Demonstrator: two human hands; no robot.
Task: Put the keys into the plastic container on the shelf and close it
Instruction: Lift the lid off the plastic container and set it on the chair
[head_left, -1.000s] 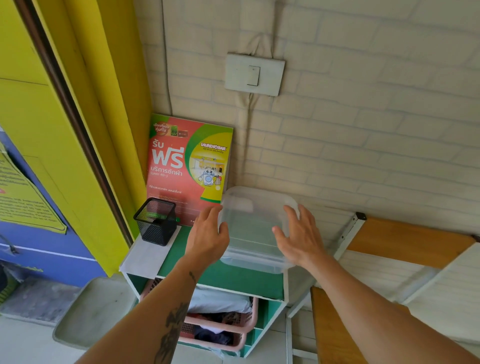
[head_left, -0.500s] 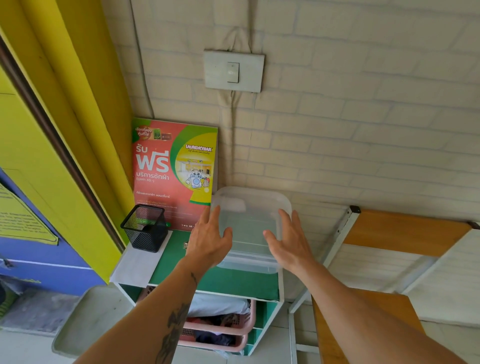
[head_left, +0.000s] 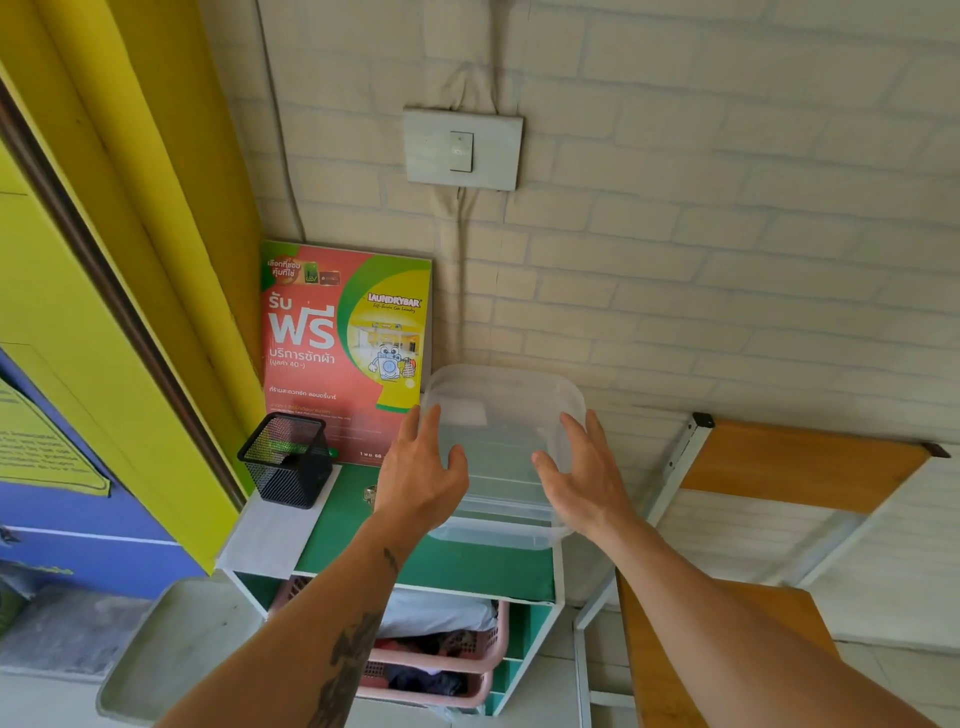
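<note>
A clear plastic container (head_left: 501, 447) with its translucent lid on top stands on the green shelf top (head_left: 467, 566), against the brick wall. My left hand (head_left: 418, 475) is at its left side with the fingers spread. At its right side is my right hand (head_left: 582, 480), fingers also apart. Neither hand grips anything; whether they touch the container I cannot tell. A small metal piece, seemingly the keys (head_left: 369, 493), lies on the shelf top just left of my left wrist, mostly hidden.
A black mesh pen cup (head_left: 285, 460) stands at the shelf's left end, with a red laundry poster (head_left: 343, 343) leaning behind it. Pink baskets (head_left: 441, 660) fill the shelf below. A wooden desk with a white frame (head_left: 727, 519) lies on its side at right. A yellow door frame is on the left.
A second ago both hands clasped the container's sides. Their fingers have since spread and drawn back a little. The container has stayed in place.
</note>
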